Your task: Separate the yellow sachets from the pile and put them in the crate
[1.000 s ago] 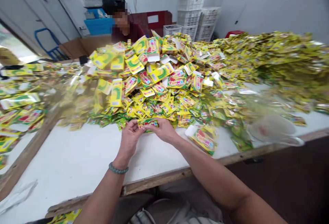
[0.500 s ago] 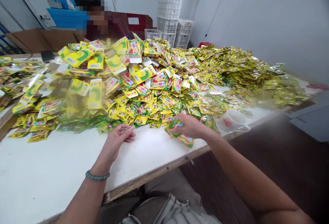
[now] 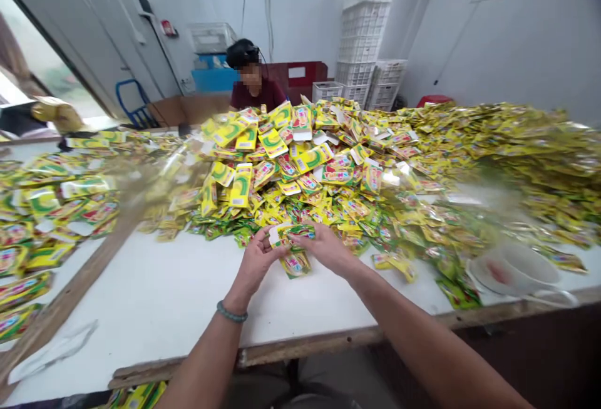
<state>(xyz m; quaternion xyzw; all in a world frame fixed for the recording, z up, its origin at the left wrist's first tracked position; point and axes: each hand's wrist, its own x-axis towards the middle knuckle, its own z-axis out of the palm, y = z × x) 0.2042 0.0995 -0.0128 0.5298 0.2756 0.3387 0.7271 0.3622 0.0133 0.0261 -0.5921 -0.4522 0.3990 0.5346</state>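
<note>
Just above the near edge of the pile, my left hand (image 3: 257, 260) is closed on a small yellow-and-green printed carton (image 3: 278, 238) with a white flap showing. Against the same carton, my right hand (image 3: 325, 247) grips a shiny green-and-yellow packet (image 3: 302, 231). Its fingertips partly hide the packet, and I cannot tell whether any of it is inside the carton. Another small packet (image 3: 295, 265) shows right below both hands, over the white tabletop (image 3: 188, 296). A beaded bracelet sits on my left wrist.
Beyond my hands rises a heap of yellow cartons (image 3: 241, 186) and loose packets (image 3: 469, 146). A white cup (image 3: 514, 271) stands near the front edge at right. A wooden strip (image 3: 79, 277) crosses the table at left. Across the table sits a person (image 3: 258, 93); white crates (image 3: 366, 33) are stacked behind.
The view has swung left. My right hand has come over to my left hand, bringing the packet. My left hand, pinched with nothing clearly visible in it before, now holds the carton.
</note>
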